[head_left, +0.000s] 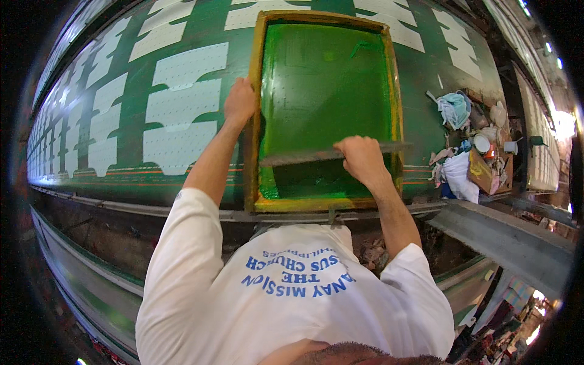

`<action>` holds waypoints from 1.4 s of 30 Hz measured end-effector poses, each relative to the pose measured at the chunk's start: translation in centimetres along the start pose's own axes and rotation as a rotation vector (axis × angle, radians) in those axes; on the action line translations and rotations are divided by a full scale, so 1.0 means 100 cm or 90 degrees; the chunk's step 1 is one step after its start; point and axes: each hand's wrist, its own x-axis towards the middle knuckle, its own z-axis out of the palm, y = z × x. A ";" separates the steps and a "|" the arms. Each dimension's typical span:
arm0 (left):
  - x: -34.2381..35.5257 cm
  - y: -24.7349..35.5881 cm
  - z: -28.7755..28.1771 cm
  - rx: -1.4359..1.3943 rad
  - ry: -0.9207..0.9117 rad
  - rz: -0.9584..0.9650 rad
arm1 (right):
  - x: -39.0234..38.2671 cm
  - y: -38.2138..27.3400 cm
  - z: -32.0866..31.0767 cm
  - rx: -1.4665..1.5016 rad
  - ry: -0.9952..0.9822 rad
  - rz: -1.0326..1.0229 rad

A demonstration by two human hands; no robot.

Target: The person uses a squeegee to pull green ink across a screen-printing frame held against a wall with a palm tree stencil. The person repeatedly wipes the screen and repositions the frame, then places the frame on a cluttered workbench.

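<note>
A screen printing frame (323, 18) with a yellow-stained wooden rim lies on the long green table (420, 128). Its mesh (322, 85) is coated in green, with brighter wet-looking green along the edges. My left hand (240, 100) is closed round the frame's left side, above the middle. In my right hand (363, 159) is a long, narrow squeegee (298, 158), slightly blurred, which lies crosswise over the lower part of the mesh. The squeegee's right end reaches past the frame's right side. Its lower edge and what lies under the frame are hidden.
Rows of pale, dotted cut pieces (182, 100) lie flat on the table to the left and beyond the frame. On the right sit crumpled rags (453, 109), a white cloth (460, 176), a cardboard box (482, 173) and small containers. A metal beam (505, 228) juts out at lower right.
</note>
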 end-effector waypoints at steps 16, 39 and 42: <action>-0.008 0.015 -0.009 -0.020 0.043 -0.023 | 0.311 0.148 -0.023 -0.091 0.463 -0.016; -0.005 0.004 -0.006 0.014 0.051 0.052 | 0.235 0.104 -0.014 0.015 0.259 0.188; 0.000 -0.003 -0.001 0.022 0.057 0.076 | 0.165 0.065 0.008 0.050 0.231 0.252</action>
